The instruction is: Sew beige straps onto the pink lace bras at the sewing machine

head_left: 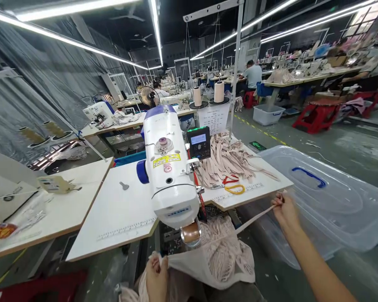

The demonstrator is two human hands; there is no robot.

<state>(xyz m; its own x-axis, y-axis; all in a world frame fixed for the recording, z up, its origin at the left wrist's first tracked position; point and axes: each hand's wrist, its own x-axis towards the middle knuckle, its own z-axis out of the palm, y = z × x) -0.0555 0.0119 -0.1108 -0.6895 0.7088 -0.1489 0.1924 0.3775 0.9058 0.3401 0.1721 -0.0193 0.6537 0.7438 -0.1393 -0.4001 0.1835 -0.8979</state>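
My right hand (pixel 284 209) is stretched out past the table's right corner, fingers pinched on the end of a pale pink fabric strap (pixel 251 221) pulled taut. My left hand (pixel 156 277) is low near my lap, closed on the other end of the same pale fabric piece (pixel 208 264), which bunches with lace under the sewing machine head. The white sewing machine (pixel 168 176) stands between my hands on the white table (pixel 119 214).
A pile of pink straps (pixel 229 159), red and yellow-handled scissors (pixel 233 184) and a control panel (pixel 199 142) lie on the table's right part. A clear plastic bin lid with blue handle (pixel 321 197) sits at right. Other workers and sewing stations fill the background.
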